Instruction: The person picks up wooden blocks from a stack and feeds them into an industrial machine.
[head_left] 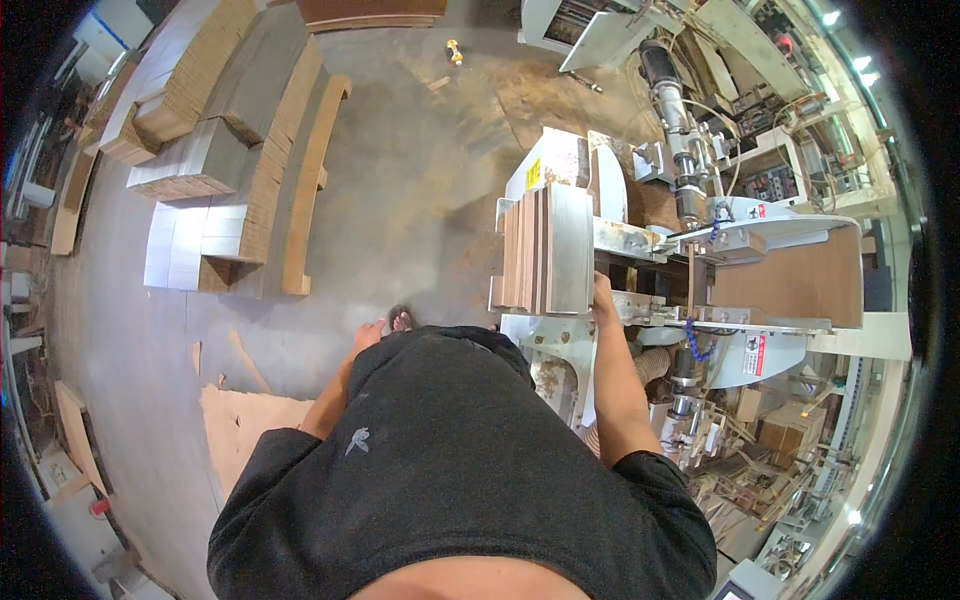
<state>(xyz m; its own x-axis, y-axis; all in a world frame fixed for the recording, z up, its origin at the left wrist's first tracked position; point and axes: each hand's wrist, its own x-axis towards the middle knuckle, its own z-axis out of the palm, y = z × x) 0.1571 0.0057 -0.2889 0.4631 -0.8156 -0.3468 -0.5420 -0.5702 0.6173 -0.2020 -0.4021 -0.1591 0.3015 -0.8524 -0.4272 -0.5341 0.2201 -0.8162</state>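
Observation:
Beside the near right corner of a stack of boards [545, 250] is my right hand [603, 296], touching or very close to the grey-faced board on that side. Its fingers are mostly hidden, so a grip cannot be made out. The boards stand on edge at the left end of a machine [630, 238], brown along their narrow edges. Down by my left thigh hangs my left hand [368, 334], fingers loosely stretched and nothing visible in them.
Long stacks of grey-faced boards [250, 85] lie on the left, beside a wooden beam [318, 180]. A brown sheet [250, 430] is on the floor at lower left. A small yellow-and-white object [454, 52] sits farther off. Motors and hoses [685, 140] crowd the right.

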